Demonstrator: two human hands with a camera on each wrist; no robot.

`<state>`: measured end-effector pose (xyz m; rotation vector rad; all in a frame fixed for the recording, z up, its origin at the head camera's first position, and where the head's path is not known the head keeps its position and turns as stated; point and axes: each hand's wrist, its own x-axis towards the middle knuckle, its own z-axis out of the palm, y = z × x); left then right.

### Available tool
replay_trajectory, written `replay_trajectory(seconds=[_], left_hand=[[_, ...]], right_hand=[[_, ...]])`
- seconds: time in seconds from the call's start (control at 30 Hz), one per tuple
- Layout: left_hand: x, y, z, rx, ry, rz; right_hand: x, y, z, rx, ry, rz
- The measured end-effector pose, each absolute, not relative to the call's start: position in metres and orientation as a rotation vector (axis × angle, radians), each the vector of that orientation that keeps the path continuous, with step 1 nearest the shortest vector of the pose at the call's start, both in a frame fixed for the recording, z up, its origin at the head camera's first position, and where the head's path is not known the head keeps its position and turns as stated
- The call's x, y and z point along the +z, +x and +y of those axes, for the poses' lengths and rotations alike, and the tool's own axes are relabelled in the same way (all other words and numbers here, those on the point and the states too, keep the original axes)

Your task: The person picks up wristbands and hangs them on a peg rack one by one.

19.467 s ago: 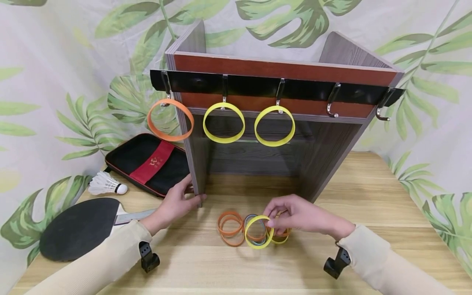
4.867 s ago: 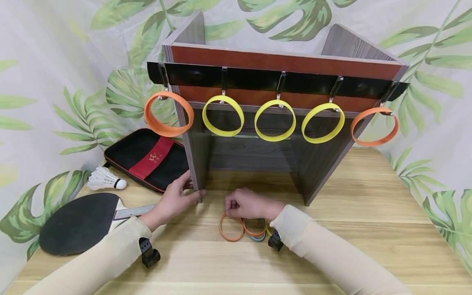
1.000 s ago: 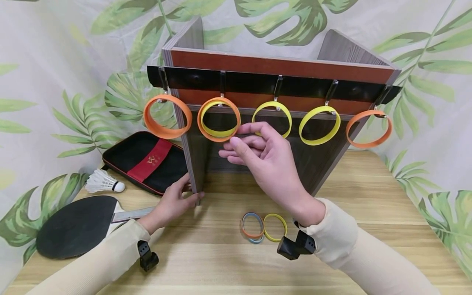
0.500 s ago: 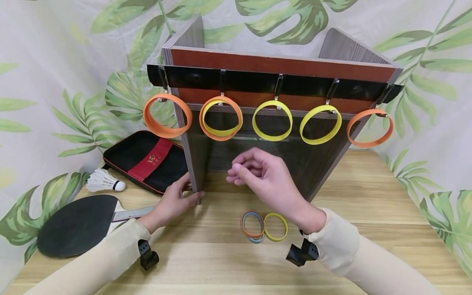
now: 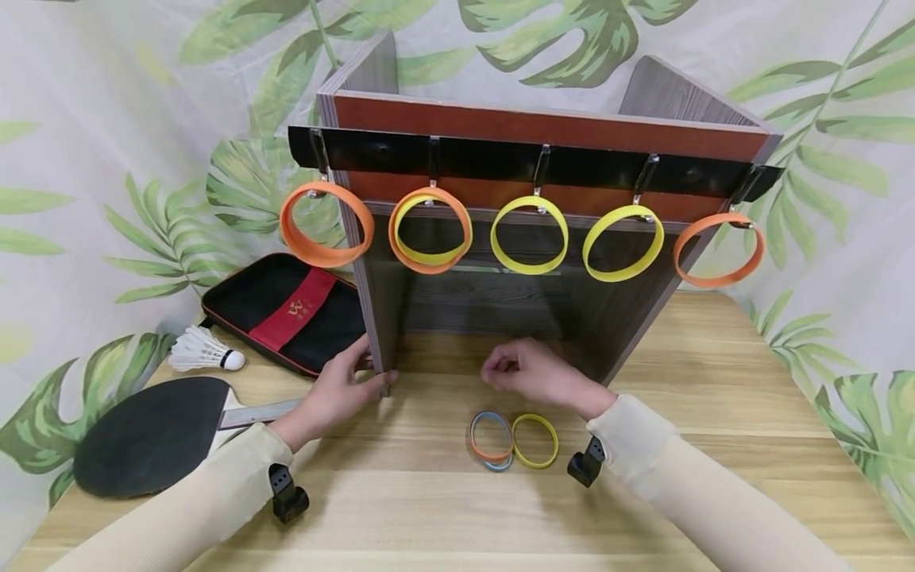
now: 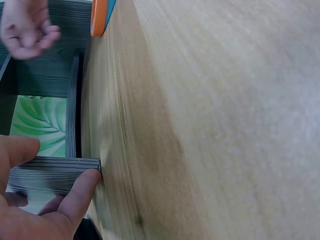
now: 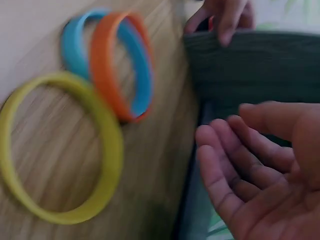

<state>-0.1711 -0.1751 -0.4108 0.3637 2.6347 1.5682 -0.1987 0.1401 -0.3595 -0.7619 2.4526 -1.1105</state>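
Observation:
My left hand [image 5: 343,393] grips the lower front edge of the left side panel [image 6: 55,172] of a grey wooden shelf. Loosely bent and holding nothing, my right hand [image 5: 539,372] hovers over the table in front of the shelf. Below it lie a yellow wristband [image 5: 535,462] and an orange wristband [image 7: 102,62] overlapping a blue wristband [image 7: 75,47]. Along the black hook rail [image 5: 486,159], the outer hooks each bear an orange band [image 5: 719,283]. The second hook carries an orange band [image 5: 422,270] over a yellow one; the third and fourth have yellow bands [image 5: 529,270].
To the left are a black table tennis paddle [image 5: 146,437], a white shuttlecock [image 5: 203,349] and a black case [image 5: 236,298] with a red stripe. The shelf stands upright on a wooden table [image 5: 429,516], with a leaf-patterned cloth [image 5: 93,95] behind.
Since the oldest frame, yellow and orange bands have come onto the right two hooks. My right hand has let go of an orange band on the second hook and come down. The left stays put.

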Motion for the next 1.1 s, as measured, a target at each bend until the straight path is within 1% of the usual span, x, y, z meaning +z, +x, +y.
replay_trajectory(seconds=[0.17,0.3,0.8,1.1], left_hand=[[-0.41,-0.171,-0.176,1.575,0.384,2.632],[-0.41,-0.171,-0.175,1.575,0.391,2.639],[-0.412,-0.172,-0.176,1.574,0.391,2.641],[-0.413,-0.171,-0.177,1.589,0.385,2.631]], right_hand=[[-0.381,-0.209,0.148,-0.927,-0.815,2.426],[-0.389,-0.212,0.15,-0.841,-0.817,2.374],[-0.392,-0.209,0.148,-0.801,-0.785,2.341],[-0.393,-0.21,0.15,-0.855,-0.837,2.345]])
